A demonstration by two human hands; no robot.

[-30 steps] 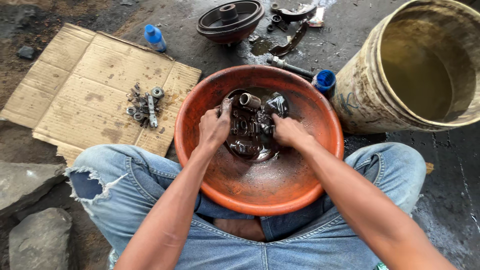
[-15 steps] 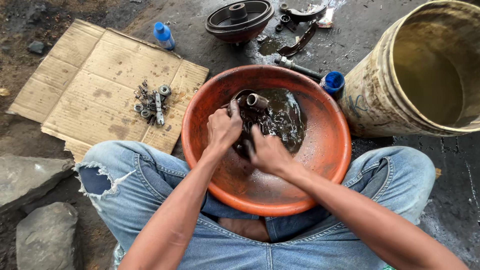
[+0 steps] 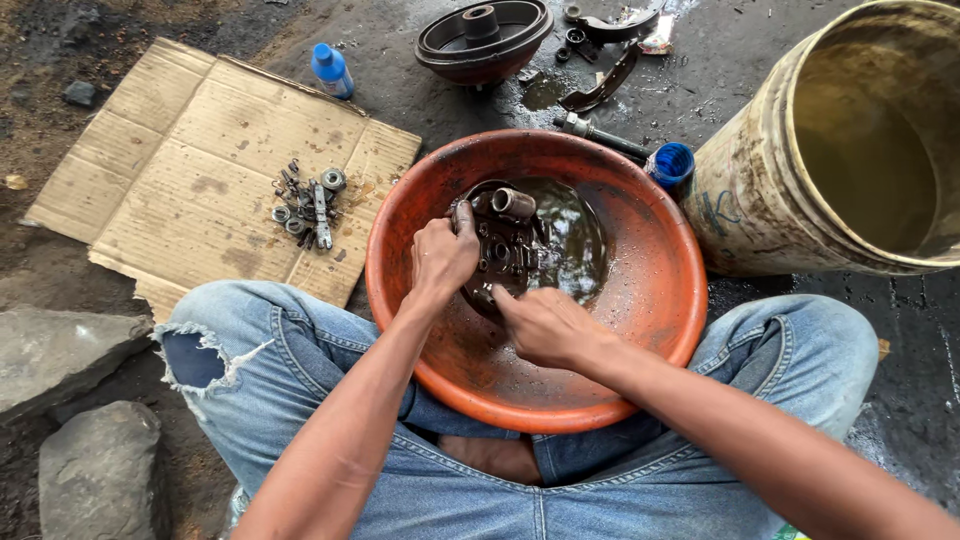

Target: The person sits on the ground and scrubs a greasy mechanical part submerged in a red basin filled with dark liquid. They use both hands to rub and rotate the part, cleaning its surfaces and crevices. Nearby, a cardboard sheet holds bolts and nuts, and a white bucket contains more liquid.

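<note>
Greasy cast-metal part (image 3: 505, 245) in orange basin (image 3: 650, 300); I see left hand (image 3: 443, 255) clamping it, right hand (image 3: 545, 325) fingers pressing its edge.

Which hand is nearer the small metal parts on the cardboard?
Left. The left hand grips the metal part on the basin's side facing the small metal parts. The right hand sits further away, toward the basin's near middle.

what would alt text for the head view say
A seated person in ripped jeans washes a grimy metal part in dark liquid inside an orange basin on their lap, left hand gripping the part, right hand touching its near edge. Small metal bits lie on cardboard to the left; a stained bucket stands on the right.
</note>
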